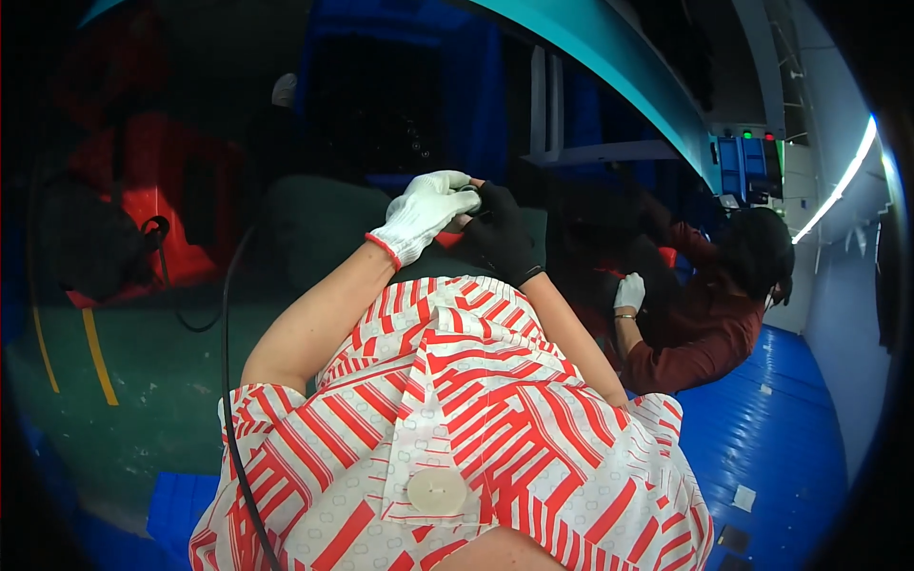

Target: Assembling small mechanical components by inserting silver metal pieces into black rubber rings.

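My left hand (424,211) wears a white knitted glove with a red cuff. My right hand (503,231) is in a black glove with bare fingertips. The two meet in front of my body, fingers closed around a small dark, rounded part (468,191). Most of that part is hidden by my fingers, so its kind cannot be made out. Beneath my hands, a dark surface lies across my lap, with a bit of red (449,238) showing between my wrists.
A deep blue crate (476,105) holding dark contents stands ahead. To the left is a red plastic seat (148,205); a black cable (227,371) runs down my left side. At right sits a co-worker (705,333) with a white-gloved hand (629,290).
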Tool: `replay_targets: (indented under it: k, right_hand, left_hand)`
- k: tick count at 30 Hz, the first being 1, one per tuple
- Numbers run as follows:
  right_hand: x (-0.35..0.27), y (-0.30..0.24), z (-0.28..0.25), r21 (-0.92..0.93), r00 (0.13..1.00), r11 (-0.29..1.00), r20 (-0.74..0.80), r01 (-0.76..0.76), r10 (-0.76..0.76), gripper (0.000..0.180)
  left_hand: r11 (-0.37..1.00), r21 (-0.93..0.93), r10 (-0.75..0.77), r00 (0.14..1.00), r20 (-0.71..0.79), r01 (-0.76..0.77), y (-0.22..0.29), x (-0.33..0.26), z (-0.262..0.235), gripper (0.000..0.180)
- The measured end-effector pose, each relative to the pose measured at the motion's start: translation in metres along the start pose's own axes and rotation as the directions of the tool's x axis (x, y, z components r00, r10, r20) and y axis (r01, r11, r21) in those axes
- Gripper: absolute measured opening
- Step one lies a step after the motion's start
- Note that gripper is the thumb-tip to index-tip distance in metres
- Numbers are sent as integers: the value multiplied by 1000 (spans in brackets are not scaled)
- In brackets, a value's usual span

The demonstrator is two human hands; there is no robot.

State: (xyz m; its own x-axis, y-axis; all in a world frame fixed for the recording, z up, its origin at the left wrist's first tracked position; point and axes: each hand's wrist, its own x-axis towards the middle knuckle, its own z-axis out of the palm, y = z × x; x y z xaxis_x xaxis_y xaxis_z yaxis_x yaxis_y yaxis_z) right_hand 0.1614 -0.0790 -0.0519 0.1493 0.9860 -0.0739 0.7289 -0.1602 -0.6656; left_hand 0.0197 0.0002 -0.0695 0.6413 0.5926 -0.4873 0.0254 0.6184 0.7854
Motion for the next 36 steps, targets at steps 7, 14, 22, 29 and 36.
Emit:
replay_targets:
  k: [7,14,22,29,36]
  right_hand:
    - [2,5,-2,-65,999,998,38,-14,16,52]
    - [-2,6,0,57,995,998,92,-39,34,52]
    - [-8,19,8,139,997,989,-47,-49,56,48]
    - [-4,1,-4,155,993,986,-103,68,-52,45]
    - [-3,5,-8,180,999,983,-1,-35,35,49]
  left_hand:
    - [997,82,13,1000,7,-13,15,-9,4,39]
    - [982,188,-17,1000,13,14,17,-10,8,44]
    - [999,26,36,999,27,-37,1,-6,14,40]
    - [997,-64,-43,999,2,43,-5,1,8,37]
    - [999,-44,-3,1000,3,3,5,-2,21,38]
